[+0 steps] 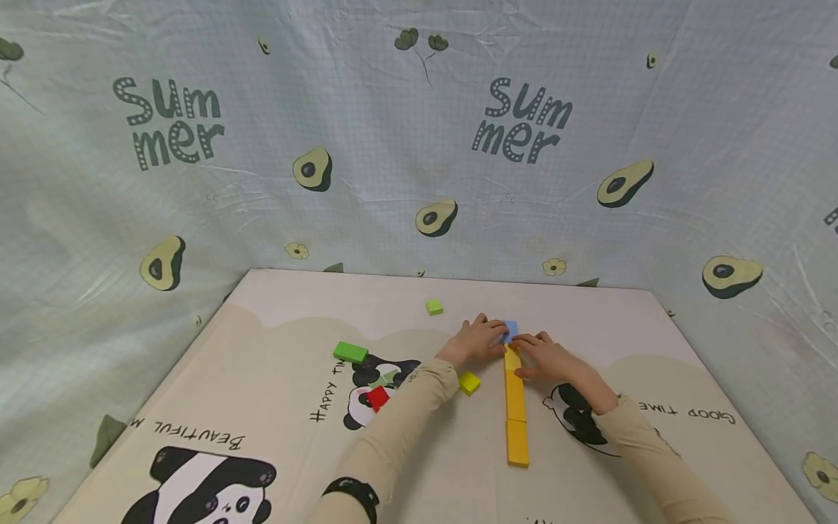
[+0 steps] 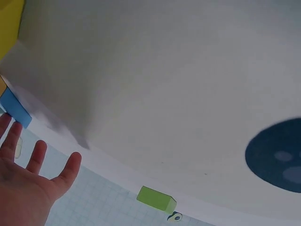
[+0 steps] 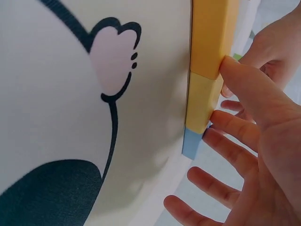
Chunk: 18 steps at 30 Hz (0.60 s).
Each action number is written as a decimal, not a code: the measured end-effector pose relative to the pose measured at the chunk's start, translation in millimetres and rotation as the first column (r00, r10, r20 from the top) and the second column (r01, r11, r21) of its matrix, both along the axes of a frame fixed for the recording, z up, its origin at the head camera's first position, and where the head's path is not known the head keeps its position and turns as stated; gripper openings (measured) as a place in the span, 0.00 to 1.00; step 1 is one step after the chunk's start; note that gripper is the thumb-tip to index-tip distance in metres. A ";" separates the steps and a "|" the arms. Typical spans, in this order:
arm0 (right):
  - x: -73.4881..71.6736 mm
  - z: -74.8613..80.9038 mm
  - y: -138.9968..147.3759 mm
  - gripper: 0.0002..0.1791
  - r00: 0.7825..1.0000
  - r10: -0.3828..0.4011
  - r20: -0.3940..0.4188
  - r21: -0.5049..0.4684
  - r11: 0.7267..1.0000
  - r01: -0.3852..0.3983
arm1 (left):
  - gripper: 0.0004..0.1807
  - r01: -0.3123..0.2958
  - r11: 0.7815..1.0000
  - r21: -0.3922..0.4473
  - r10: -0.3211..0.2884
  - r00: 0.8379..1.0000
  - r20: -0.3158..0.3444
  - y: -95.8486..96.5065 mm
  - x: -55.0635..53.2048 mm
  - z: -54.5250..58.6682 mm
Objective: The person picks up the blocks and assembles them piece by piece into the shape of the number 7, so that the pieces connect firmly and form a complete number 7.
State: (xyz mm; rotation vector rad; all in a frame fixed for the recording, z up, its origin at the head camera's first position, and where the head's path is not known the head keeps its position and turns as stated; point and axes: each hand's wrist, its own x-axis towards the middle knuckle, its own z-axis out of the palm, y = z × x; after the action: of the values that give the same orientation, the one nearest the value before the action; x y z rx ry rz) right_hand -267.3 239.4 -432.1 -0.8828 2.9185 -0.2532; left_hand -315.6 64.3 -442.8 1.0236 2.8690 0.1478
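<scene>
Fingers (image 3: 235, 126), right hand (image 1: 553, 359): spread, tips against yellow-orange block row (image 1: 515, 397), right of centre frame. Left hand (image 1: 473, 342): fingers spread, at blue block (image 1: 512, 330), row's upper end. Risk: unequal side pressure could skew alignment.

Colour and pattern data
Row blocks (image 1: 515, 397): orange-yellow. End block (image 1: 513, 327): blue. Loose blocks (image 1: 350, 352): green, lime, red, yellow. Worktop (image 1: 262, 386): cream, black-and-white panda print. Wall sheet (image 1: 366, 109): pale blue-grey, avocado print. Sleeves (image 1: 393, 437): beige. Wristband (image 1: 353, 489): black.
</scene>
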 end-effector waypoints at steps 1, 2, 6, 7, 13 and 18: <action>-0.3 0.2 -0.3 0.28 1.000 -0.003 0.005 0.004 1.000 0.003 | 0.25 0.001 1.000 -0.005 -0.001 1.000 0.000 -0.1 -0.3 -0.4; -0.4 0.4 -0.8 0.28 1.000 -0.007 0.009 0.005 1.000 0.007 | 0.26 0.001 1.000 -0.007 -0.001 1.000 0.000 -0.4 -0.1 -0.5; 0.1 0.8 -2.4 0.29 0.999 -0.028 0.027 0.008 1.000 0.028 | 0.26 0.000 1.000 -0.017 0.000 1.000 0.010 -1.3 0.8 -0.5; 0.3 0.6 -2.4 0.29 0.999 -0.030 0.026 0.008 1.000 0.029 | 0.27 0.000 1.000 -0.020 0.000 1.000 0.013 -1.5 0.9 -0.5; 1.3 0.0 -1.9 0.28 0.999 -0.022 0.024 -0.012 1.000 0.023 | 0.27 0.019 0.998 -0.053 -0.020 1.000 -0.009 -3.6 0.6 0.0; 1.6 -0.9 -2.1 0.29 1.000 -0.020 0.022 -0.013 1.000 0.020 | 0.26 0.033 0.998 -0.062 -0.035 0.999 -0.032 -9.1 1.2 2.7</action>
State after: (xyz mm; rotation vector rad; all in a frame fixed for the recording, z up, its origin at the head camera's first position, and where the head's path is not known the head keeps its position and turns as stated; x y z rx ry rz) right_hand -265.7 237.3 -433.0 -0.8480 2.9101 -0.2819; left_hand -314.4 55.2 -440.1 1.0726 2.8636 0.0406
